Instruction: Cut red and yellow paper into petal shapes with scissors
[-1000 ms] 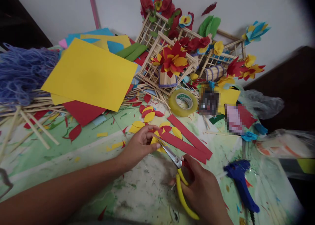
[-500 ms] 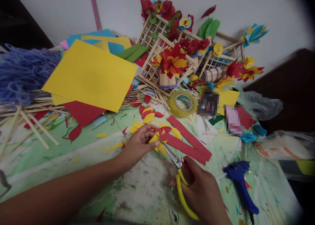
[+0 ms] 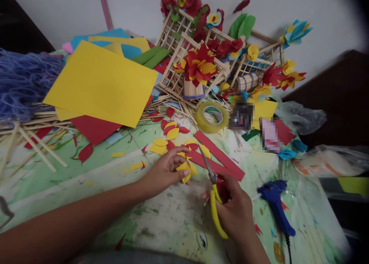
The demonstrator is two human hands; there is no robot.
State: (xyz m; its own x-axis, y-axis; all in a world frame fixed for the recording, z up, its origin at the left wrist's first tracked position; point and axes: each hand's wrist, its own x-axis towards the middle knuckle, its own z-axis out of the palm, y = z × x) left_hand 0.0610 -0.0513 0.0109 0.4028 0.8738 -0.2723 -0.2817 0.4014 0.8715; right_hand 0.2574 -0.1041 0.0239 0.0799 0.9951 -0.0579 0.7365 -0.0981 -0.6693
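Between the thumb and fingers of my left hand (image 3: pixel 170 166) is a small yellow paper piece (image 3: pixel 184 171) with a curved edge. My right hand (image 3: pixel 235 202) is closed round the yellow handles of a pair of scissors (image 3: pixel 213 179). The blades point up and left, apart from the yellow piece, and look closed. Beneath and beyond them lie two red paper strips (image 3: pixel 220 156). Cut red and yellow petals (image 3: pixel 173 133) lie in a small pile just past my left hand.
A roll of clear tape (image 3: pixel 211 117) lies near stick frames with paper flowers (image 3: pixel 200 66). Large yellow sheets (image 3: pixel 100 83) and purple string (image 3: pixel 25 83) are at left. On the right rest a blue glue gun (image 3: pixel 276 206) and a plastic bag (image 3: pixel 331 162).
The scissors have come away from the yellow paper and shifted slightly up and right with my right hand. My left hand still pinches the piece, now turned. The whole view has shifted slightly.
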